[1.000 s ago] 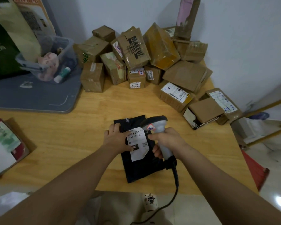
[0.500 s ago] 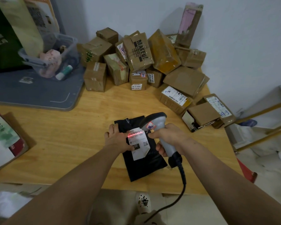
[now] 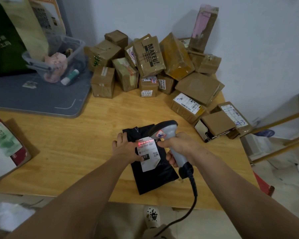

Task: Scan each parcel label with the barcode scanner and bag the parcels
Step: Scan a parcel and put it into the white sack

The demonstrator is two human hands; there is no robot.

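**A:** Where is the parcel lying?

**B:** The black parcel point(image 3: 152, 176) is lying flat on the tabletop point(image 3: 59, 152), close to the near edge, about in the middle. Its white label point(image 3: 148, 152) is facing up, and a red line of light point(image 3: 146, 142) is crossing the top part of the label.

**A:** And the scanner?

**B:** The barcode scanner point(image 3: 167, 130) is hanging just above the far end of the parcel, with its head pointing down at the label. The right hand point(image 3: 178, 145) is holding it, and its grip is clamped around the grey handle. A black cable point(image 3: 193, 190) is running from the bottom of the handle down past the near edge of the tabletop.

**A:** What is the left hand doing?

**B:** The left hand point(image 3: 126, 149) is pressing on the left side of the parcel and touching the left edge of the label. Its grip is apart, with the fingers lying rather straight.

**A:** What is standing around them?

**B:** A pile of cardboard boxes point(image 3: 152, 56) is filling the far right corner of the tabletop, well apart from the parcel. At the far left, a clear plastic bin point(image 3: 59, 56) is sitting on a grey mat point(image 3: 41, 99). A red and white packet point(image 3: 5, 147) is lying at the left edge. Below the near edge, a white shoe point(image 3: 152, 216) is showing on the floor.
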